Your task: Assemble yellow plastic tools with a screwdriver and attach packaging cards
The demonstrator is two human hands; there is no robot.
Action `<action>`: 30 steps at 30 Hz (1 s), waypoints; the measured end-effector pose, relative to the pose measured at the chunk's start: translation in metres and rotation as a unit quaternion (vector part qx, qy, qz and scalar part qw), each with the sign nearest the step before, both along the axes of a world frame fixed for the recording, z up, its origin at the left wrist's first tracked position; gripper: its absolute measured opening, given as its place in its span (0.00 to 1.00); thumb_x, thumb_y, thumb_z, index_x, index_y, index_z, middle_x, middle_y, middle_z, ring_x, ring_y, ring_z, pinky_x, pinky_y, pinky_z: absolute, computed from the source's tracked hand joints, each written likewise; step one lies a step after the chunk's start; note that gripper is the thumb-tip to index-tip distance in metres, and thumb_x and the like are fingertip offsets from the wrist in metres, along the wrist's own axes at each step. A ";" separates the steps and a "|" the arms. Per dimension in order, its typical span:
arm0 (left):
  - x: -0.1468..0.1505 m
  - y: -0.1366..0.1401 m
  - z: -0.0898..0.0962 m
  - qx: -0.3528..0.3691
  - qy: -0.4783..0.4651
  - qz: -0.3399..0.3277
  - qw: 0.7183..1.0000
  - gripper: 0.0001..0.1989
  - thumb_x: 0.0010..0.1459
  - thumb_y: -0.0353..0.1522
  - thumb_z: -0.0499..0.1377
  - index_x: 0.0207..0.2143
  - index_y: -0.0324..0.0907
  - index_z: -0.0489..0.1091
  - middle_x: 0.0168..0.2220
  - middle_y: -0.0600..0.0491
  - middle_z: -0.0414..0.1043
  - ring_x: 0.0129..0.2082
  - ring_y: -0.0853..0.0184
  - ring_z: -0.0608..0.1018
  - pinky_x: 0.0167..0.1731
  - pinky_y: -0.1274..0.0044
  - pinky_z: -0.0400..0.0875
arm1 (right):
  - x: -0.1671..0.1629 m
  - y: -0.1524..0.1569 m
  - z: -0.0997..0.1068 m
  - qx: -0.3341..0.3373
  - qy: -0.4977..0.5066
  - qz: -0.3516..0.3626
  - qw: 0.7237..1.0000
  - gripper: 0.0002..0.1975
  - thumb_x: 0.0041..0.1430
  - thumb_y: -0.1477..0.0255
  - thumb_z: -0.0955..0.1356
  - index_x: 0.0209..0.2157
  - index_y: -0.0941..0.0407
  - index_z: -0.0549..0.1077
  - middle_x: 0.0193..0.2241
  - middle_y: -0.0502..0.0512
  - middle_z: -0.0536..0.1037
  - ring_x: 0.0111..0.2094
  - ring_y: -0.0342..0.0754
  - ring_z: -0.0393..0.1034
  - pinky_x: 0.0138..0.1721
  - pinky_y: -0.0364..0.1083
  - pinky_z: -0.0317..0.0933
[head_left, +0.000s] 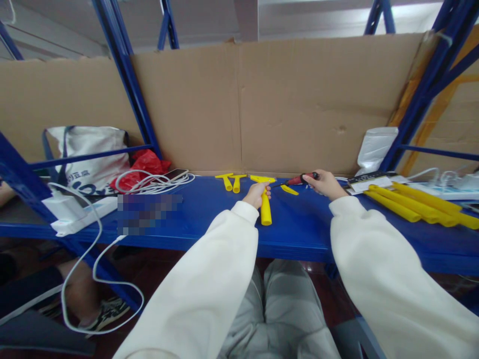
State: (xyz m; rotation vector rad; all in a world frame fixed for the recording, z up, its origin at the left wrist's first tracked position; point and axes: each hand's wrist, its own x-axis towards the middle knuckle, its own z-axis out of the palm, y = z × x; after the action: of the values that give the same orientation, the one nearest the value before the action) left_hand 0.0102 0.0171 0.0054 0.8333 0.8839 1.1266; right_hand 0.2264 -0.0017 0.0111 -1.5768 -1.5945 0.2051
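Note:
My left hand is closed round a yellow T-shaped handle, whose thick grip end points toward me. In my right hand is a screwdriver with a red and black handle. Its dark shaft points left, at the yellow handle near my left fingers; whether the tip touches it is too small to tell. A flat yellow piece lies on the blue table just below the shaft. Two smaller yellow T-shaped pieces rest farther left, near the cardboard.
Several yellow tubes lie at the right on the blue table. Cardboard walls off the back. At the left are a coiled white cable, a power strip, a cloth bag and a red plastic bag.

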 end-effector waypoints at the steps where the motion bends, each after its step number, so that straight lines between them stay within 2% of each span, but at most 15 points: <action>1: 0.000 0.000 0.000 -0.001 0.004 0.002 1.000 0.12 0.62 0.22 0.52 0.25 0.40 0.58 0.15 0.62 0.55 0.11 0.79 0.57 0.13 0.85 0.52 | -0.001 0.000 0.000 0.008 0.024 -0.008 1.000 0.21 0.54 0.51 0.65 0.30 0.56 0.68 0.18 0.51 0.70 0.19 0.44 0.64 0.23 0.44 0.59; 6: 0.000 -0.001 0.001 -0.025 0.025 0.011 0.999 0.11 0.60 0.23 0.54 0.25 0.40 0.60 0.15 0.61 0.56 0.11 0.79 0.57 0.13 0.84 0.52 | -0.006 -0.003 0.004 0.055 0.089 -0.092 0.990 0.22 0.59 0.53 0.62 0.43 0.58 0.69 0.24 0.57 0.74 0.24 0.49 0.70 0.26 0.46 0.64; 10: 0.000 0.000 0.001 -0.032 0.064 0.016 0.997 0.11 0.59 0.23 0.57 0.25 0.39 0.61 0.15 0.61 0.57 0.11 0.78 0.58 0.13 0.84 0.53 | -0.006 -0.002 0.007 0.122 0.177 -0.085 0.973 0.27 0.59 0.51 0.61 0.48 0.58 0.65 0.30 0.59 0.75 0.28 0.51 0.73 0.29 0.49 0.67; 13: 0.001 0.001 0.000 -0.033 0.068 0.013 0.997 0.11 0.57 0.23 0.59 0.24 0.39 0.61 0.15 0.61 0.57 0.11 0.78 0.58 0.13 0.84 0.53 | -0.003 0.002 0.007 0.172 0.235 -0.066 0.954 0.28 0.56 0.48 0.62 0.46 0.56 0.66 0.30 0.58 0.74 0.29 0.52 0.73 0.30 0.51 0.68; 16: 0.001 0.002 -0.002 -0.026 0.064 0.006 0.998 0.12 0.55 0.21 0.59 0.23 0.39 0.61 0.15 0.61 0.57 0.11 0.78 0.58 0.13 0.83 0.53 | -0.001 0.006 0.007 0.187 0.266 -0.062 0.944 0.29 0.55 0.46 0.62 0.45 0.55 0.66 0.31 0.57 0.73 0.29 0.52 0.73 0.29 0.51 0.68; 22: 0.001 0.004 -0.005 -0.019 0.071 -0.002 0.997 0.13 0.58 0.20 0.55 0.23 0.39 0.60 0.15 0.60 0.58 0.11 0.78 0.58 0.13 0.84 0.53 | -0.001 0.006 0.007 0.185 0.274 -0.011 0.944 0.30 0.53 0.43 0.61 0.45 0.54 0.66 0.31 0.57 0.73 0.29 0.52 0.73 0.28 0.51 0.68; 30: 0.001 0.003 -0.004 -0.016 0.072 0.001 0.997 0.11 0.57 0.20 0.56 0.23 0.39 0.61 0.16 0.59 0.59 0.11 0.78 0.59 0.13 0.84 0.54 | -0.003 0.006 0.006 0.177 0.273 -0.020 0.945 0.28 0.53 0.43 0.62 0.40 0.54 0.66 0.32 0.56 0.73 0.26 0.49 0.72 0.27 0.49 0.68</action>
State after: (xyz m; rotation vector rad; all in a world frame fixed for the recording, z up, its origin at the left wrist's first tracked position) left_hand 0.0116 0.0204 0.0010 0.8960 1.0207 1.0607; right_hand 0.2230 0.0045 0.0174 -1.1412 -1.0902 0.2875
